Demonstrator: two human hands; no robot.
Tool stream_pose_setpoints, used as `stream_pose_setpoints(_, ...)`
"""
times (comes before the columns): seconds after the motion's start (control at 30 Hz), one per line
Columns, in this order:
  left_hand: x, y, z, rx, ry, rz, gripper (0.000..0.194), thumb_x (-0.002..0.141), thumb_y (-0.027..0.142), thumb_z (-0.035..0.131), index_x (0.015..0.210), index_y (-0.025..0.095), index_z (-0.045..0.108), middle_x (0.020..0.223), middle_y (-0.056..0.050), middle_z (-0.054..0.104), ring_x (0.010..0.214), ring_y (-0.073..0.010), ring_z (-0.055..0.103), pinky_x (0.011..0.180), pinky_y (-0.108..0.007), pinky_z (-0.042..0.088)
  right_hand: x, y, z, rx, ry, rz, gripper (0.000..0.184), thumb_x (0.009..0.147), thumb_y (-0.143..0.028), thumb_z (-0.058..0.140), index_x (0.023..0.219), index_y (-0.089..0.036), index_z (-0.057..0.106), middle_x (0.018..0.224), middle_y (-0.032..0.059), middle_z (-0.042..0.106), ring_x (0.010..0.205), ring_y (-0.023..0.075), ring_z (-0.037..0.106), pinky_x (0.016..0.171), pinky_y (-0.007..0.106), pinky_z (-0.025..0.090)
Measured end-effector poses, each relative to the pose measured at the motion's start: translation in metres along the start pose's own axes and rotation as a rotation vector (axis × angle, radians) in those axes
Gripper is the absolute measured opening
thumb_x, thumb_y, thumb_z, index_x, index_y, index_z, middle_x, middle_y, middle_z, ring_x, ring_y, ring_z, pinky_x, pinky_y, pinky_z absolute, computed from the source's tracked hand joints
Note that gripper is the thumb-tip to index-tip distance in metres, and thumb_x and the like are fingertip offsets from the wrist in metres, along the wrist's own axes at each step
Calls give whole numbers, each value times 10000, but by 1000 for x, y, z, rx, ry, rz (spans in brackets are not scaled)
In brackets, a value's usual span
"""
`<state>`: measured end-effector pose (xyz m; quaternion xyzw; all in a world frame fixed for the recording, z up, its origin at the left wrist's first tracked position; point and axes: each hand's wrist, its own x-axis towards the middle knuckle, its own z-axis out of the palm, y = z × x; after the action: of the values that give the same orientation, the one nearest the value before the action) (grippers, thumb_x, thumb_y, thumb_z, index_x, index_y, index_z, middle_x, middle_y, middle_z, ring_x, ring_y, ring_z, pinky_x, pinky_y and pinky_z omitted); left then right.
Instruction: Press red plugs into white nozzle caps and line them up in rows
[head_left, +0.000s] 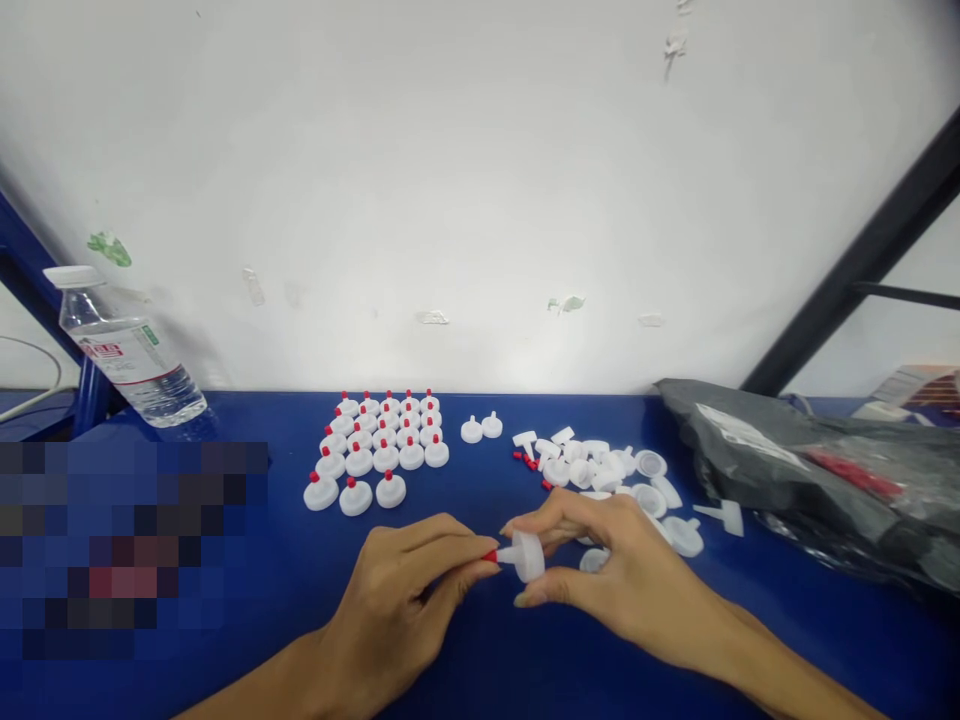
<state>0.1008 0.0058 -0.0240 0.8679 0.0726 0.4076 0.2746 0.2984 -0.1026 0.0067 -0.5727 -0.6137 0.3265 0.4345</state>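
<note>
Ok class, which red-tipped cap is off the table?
The white cap held up: the left hand pinches its red tip, the right hand holds its wide end. The other red-tipped caps stand on the blue table.

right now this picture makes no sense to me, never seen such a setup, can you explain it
No machine here, just a person's two bare hands. The picture comes from a camera worn on the head, looking forward and down. The left hand pinches a red tip cap at the spout of a white nozzle cap; the right hand holds its wide base. On the blue table are rows of red-tipped nozzle caps, two untipped nozzle caps and, at right, a scatter of loose white nozzle caps and small red tips. A water bottle stands left, a dark plastic bag lies right.
</note>
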Motion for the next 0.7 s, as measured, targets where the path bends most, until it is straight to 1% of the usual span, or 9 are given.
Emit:
stream_pose_setpoints(0.1, 0, 1, -1, 31, 1, 31, 216, 885, 75, 638, 1039, 204, 717, 807, -27, 721, 616, -108, 651, 539, -192, 478, -2, 0, 0, 78, -37, 38, 244, 781, -293, 809, 990, -243, 694, 916, -13, 774, 901, 200, 735, 872, 321, 575)
stream_pose_setpoints(0.23, 1, 2, -1, -21, -11, 1, 215, 885, 70, 637, 1035, 201, 720, 817, -25, 725, 638, -101, 650, 562, -183, 485, -2, 2, 0, 183, -77, 93, 258, 802, -300, 791, 1013, -237, 658, 892, -20, 760, 861, 184, 733, 821, 303, 581)
stream_pose_setpoints(0.3, 2, 3, 0, -53, -1, -50, 200, 890, 92, 639, 1031, 206, 723, 816, -19, 723, 594, -86, 617, 529, -178, 466, 0, 2, 0, 196, -82, 103, 268, 805, -303, 788, 1026, -238, 651, 909, -20, 754, 857, 175, 724, 817, 298, 574)
stream_pose_setpoints(0.37, 3, 5, 1, -77, 17, -120, 169, 892, 137, 650, 1020, 220, 723, 798, -5, 710, 552, -75, 580, 484, -176, 436, 2, 0, -2, 162, -78, 95, 270, 806, -312, 788, 1030, -242, 654, 927, -18, 755, 858, 172, 711, 828, 302, 562)
stream_pose_setpoints(0.47, 4, 10, 3, -97, 3, -245, 106, 901, 202, 642, 966, 243, 716, 763, 20, 684, 552, -75, 572, 462, -173, 413, 4, -4, -5, 18, -62, 56, 245, 805, -332, 788, 1012, -264, 676, 938, -21, 757, 891, 180, 687, 859, 316, 536)
stream_pose_setpoints(0.5, 5, 12, 3, -93, -9, -281, 95, 905, 217, 633, 947, 246, 712, 758, 25, 678, 561, -77, 577, 463, -174, 412, 5, -5, -6, -38, -54, 47, 268, 794, -341, 798, 1024, -276, 678, 963, -20, 755, 913, 187, 681, 870, 324, 529)
stream_pose_setpoints(0.57, 9, 14, 2, -60, -30, -336, 89, 905, 237, 616, 916, 248, 704, 753, 32, 674, 564, -80, 582, 463, -178, 410, 5, -4, -10, -132, -20, 46, 373, 789, -366, 800, 1124, -304, 647, 1057, -3, 742, 953, 206, 673, 877, 347, 524)
stream_pose_setpoints(0.63, 14, 13, -2, 13, -56, -378, 96, 900, 249, 604, 883, 244, 699, 740, 36, 676, 565, -88, 587, 475, -190, 412, 5, -2, -14, -171, 51, 44, 446, 849, -404, 734, 1251, -316, 562, 1147, 35, 714, 968, 220, 673, 848, 365, 535)
stream_pose_setpoints(0.7, 19, 9, -8, 112, -101, -407, 111, 898, 258, 592, 857, 242, 693, 728, 38, 679, 568, -99, 591, 499, -208, 412, 5, 0, -19, -163, 145, 37, 399, 938, -438, 605, 1300, -308, 498, 1166, 66, 698, 953, 222, 681, 807, 368, 549)
